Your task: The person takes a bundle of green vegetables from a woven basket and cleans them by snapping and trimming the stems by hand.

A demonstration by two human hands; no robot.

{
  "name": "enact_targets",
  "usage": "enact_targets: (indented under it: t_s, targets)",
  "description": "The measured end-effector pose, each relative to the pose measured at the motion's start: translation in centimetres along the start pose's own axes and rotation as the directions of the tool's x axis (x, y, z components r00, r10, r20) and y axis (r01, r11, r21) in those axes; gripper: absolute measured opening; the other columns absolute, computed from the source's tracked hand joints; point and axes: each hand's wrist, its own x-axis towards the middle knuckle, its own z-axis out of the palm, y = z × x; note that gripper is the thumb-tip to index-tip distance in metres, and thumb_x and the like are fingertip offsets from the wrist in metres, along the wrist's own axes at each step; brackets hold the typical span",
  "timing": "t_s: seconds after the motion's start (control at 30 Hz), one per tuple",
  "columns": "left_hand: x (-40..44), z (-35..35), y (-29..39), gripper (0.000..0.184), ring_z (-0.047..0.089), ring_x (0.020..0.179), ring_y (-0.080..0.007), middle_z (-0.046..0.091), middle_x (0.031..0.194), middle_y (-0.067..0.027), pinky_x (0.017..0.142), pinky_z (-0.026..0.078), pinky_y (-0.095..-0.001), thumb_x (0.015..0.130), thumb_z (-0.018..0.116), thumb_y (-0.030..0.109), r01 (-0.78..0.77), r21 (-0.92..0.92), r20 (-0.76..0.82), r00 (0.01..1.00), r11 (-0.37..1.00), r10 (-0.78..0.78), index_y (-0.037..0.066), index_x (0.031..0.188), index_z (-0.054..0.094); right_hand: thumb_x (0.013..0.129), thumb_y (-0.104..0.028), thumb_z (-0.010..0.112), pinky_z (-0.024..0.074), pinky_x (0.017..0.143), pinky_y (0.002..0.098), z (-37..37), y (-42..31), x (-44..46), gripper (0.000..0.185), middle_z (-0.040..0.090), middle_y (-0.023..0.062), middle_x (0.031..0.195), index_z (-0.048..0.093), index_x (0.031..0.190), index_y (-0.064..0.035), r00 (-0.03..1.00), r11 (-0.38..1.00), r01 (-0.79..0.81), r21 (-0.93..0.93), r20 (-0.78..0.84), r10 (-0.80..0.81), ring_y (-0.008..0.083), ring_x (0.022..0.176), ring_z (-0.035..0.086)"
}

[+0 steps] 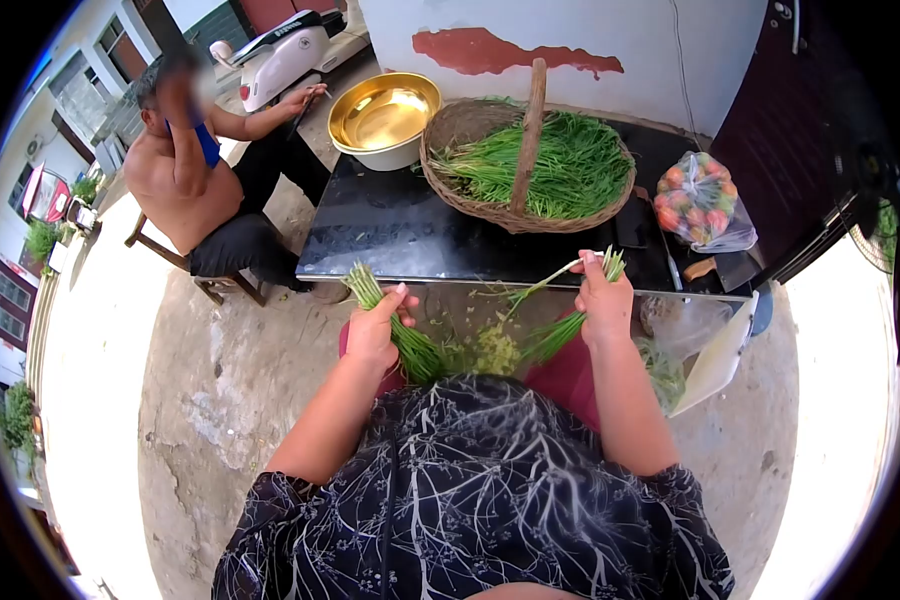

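My left hand (375,328) is closed around a thick bunch of green chives (420,357), pale cut ends up and leaves hanging down by my lap. A smaller bunch of chives (558,338) is gripped in my right hand (604,300), with a loose stem (530,288) sticking out to the left from the fingers. Both hands are just in front of the black table's near edge, apart from each other. Below and between them lie yellowish-green trimmings (495,350). Beyond, a wicker basket (485,215) with a wooden handle holds a heap of greens (590,165).
The black table (370,230) carries a gold-lined basin (385,112), a plastic bag of red-orange produce (698,200) and a cleaver (738,270). A person (195,180) sits at the left on a wooden chair (150,245). Behind stands a scooter (285,65).
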Motion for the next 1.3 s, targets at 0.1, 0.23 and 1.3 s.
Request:
enact_targets:
  t_s: [0.1,0.23,1.3]
  targets:
    - [-1.8,3.2,0.2,0.018,0.05,0.058,-0.0105,0.061,0.079,-0.0075,0.052,0.042,-0.022,0.078,0.063,0.008,0.007,0.217,0.198,0.979,0.976,-0.051,0.0,0.094,0.058,0.083,-0.017,0.06,0.0237,0.035,0.0186,2.1,0.3,-2.0,0.013,0.054,0.0002,0.063,0.056,0.083,-0.0045,0.975,0.998,-0.061,-0.014,0.212,0.063,0.0017,0.039,0.032]
    - [-3.4,5.3,0.2,0.015,0.049,0.057,-0.0076,0.06,0.075,-0.0032,0.052,0.04,-0.02,0.077,0.064,0.006,-0.038,0.413,0.275,0.958,0.91,-0.084,0.0,0.09,0.06,0.082,-0.016,0.061,0.0287,0.042,0.0181,3.6,0.6,-3.6,0.012,0.057,-0.0018,0.066,0.057,0.081,-0.0054,0.949,0.991,-0.06,-0.123,0.301,0.095,0.002,0.047,0.036]
    - [-3.5,4.8,-0.2,0.012,0.048,0.053,-0.0084,0.054,0.065,-0.0019,0.048,0.038,-0.0213,0.073,0.065,0.001,0.05,0.439,0.276,0.943,0.897,-0.187,-0.001,0.082,0.058,0.073,-0.018,0.07,0.0434,0.065,0.0238,3.7,3.5,-4.8,0.026,0.058,0.0031,0.079,0.061,0.09,-0.0007,0.828,0.938,0.107,-0.331,0.551,0.1,0.0107,0.071,0.053]
